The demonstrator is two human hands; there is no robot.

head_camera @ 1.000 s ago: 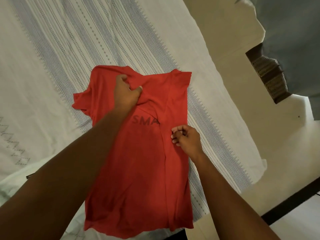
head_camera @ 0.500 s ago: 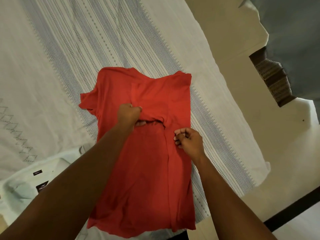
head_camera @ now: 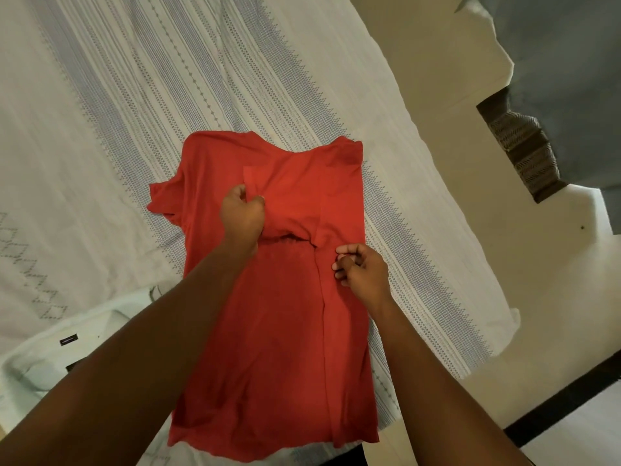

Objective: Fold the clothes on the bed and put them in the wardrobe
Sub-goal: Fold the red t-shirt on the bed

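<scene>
The red T-shirt (head_camera: 268,348) lies flat on the striped bed cover (head_camera: 134,95), hem near me and neck at the far end. Its right side is folded in along a lengthwise crease. My left hand (head_camera: 242,215) sits on the shirt's upper middle, fingers (head_camera: 235,193) curled tight round a bunched fold of the red cloth. My right hand (head_camera: 364,272) rests on the folded right strip, just right of the crease. Its fingers are curled in, and I cannot tell whether they pinch cloth. A pale garment (head_camera: 40,361) lies at the near left.

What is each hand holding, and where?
Left hand grips the red shirt by bunched cloth at its chest. Right hand rests curled on its side fold; grip unclear.
</scene>
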